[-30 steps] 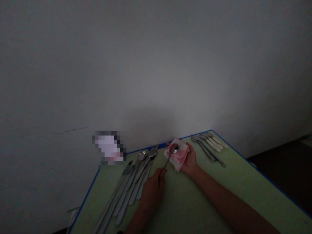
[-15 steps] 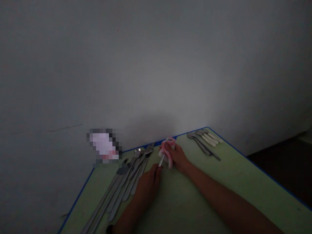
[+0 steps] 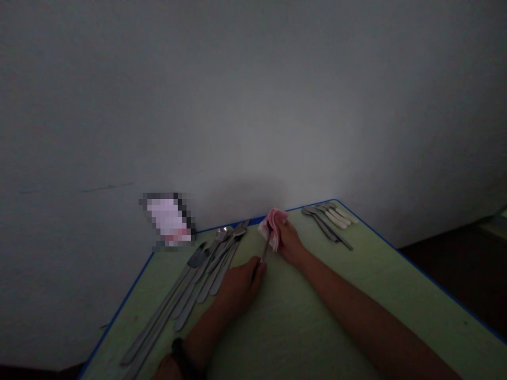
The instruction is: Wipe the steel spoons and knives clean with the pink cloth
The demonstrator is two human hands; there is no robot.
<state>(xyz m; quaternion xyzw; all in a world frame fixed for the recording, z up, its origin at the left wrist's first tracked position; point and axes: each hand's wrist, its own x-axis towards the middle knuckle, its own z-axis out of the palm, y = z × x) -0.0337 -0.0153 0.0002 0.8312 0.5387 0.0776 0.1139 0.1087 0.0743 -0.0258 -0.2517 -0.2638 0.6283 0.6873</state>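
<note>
Beside a pink cloth [image 3: 273,221], the closed left hand [image 3: 242,279] grips a spoon [image 3: 265,253].
Right hand [image 3: 289,241], fingers curled, clasps the cloth; cutlery [image 3: 185,311] lies on either side.

You can read no text, label, brand, number or sign here; the pixelated object [image 3: 168,219] at the back left corner of your counter [image 3: 396,279] is too blocked out for you to make out any lettering
</note>
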